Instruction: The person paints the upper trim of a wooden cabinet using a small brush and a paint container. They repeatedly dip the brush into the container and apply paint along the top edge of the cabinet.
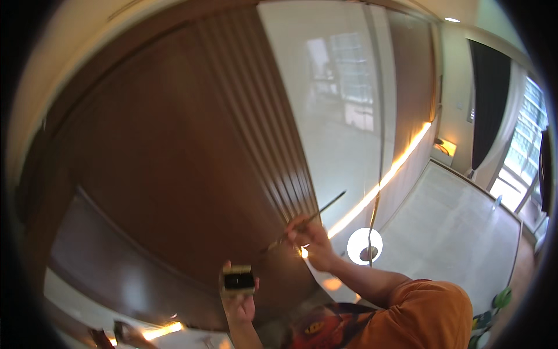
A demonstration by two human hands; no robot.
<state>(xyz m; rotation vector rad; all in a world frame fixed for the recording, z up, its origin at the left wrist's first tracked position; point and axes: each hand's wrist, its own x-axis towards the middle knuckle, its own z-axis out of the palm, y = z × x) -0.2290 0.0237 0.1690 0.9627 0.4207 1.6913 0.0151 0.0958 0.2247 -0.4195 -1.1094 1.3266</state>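
Stick [332, 203] in right hand [310, 237], small container [238, 281] in left hand [239, 303]

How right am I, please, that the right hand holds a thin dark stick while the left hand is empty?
The left hand isn't empty: the head view shows it holding a small, rectangular, yellowish-rimmed, black-centred object. The right hand does hold the thin dark stick.

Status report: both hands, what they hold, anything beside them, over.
Left hand holding small dark-faced box. Right hand gripping thin dark stick, slanted. Round light farther right.
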